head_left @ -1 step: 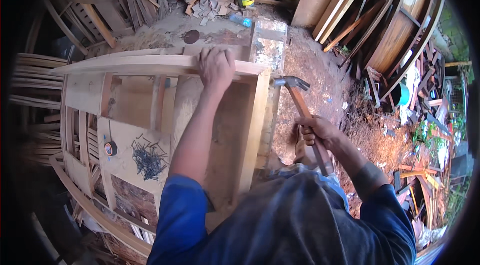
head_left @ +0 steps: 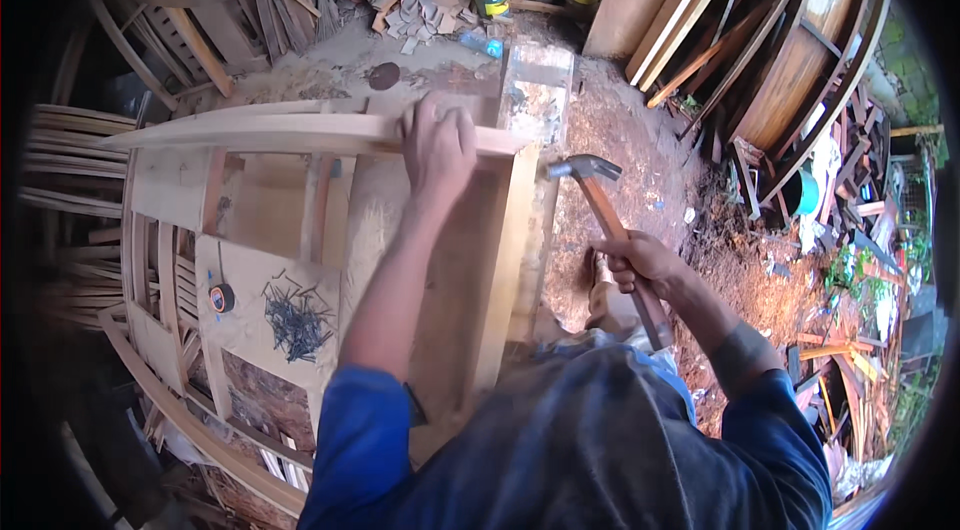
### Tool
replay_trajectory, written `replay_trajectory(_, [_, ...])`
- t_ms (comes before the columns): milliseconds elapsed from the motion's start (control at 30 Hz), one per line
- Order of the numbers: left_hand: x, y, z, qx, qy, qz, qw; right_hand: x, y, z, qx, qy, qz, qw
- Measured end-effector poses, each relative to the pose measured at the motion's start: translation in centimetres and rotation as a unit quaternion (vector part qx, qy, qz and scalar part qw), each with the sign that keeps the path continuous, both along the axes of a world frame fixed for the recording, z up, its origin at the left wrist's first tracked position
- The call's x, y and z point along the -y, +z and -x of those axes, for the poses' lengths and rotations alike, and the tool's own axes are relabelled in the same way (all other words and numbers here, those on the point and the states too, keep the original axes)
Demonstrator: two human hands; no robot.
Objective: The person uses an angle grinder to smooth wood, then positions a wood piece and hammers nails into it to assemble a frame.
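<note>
We've got the right hand (head_left: 637, 264) fisted round a steel claw hammer with a brown wooden handle (head_left: 602, 210), head just right of the pale wooden frame (head_left: 508, 250). Left hand (head_left: 440, 145): fingers curled over its long pale rail (head_left: 300, 133). Yellow-labelled cylindrical tins (head_left: 491, 2) beyond (contents: we can't tell).

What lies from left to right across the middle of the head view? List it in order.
Small round black item → pile of dark nails → left hand → claw hammer gripped in the right hand → teal round object.
</note>
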State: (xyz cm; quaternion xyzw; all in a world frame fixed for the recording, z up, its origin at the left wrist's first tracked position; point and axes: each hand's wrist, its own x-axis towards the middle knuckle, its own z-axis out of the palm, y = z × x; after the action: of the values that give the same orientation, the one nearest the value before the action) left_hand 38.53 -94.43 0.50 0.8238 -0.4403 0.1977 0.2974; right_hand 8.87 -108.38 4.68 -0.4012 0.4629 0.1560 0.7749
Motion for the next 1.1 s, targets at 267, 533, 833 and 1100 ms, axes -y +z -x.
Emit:
replay_trajectory(267, [-4.8, 3.4, 17.7, -0.411, 0.128, -0.235, 0.872, 25.1, 5.0, -3.3, 0.013, 0.214, 0.489, 0.846])
replay_trajectory(533, [-2.6, 2.3, 18.8, -0.396, 0.236, -0.282, 0.841, 22.2, -4.3, -11.4, 0.469, 0.353, 0.386, 0.711])
replay_trajectory(833, [-4.4, -1.1, 19.7, -0.294, 0.251, -0.300, 0.872, 30.6, -1.6, -16.0, 0.196, 0.237, 0.195, 0.931])
replay_trajectory(1100, [-4.1, 0.8, 19.8, -0.293, 0.219, -0.274, 0.889, 23.1, -0.3, -11.8, 0.181, 0.551, 0.220, 0.785])
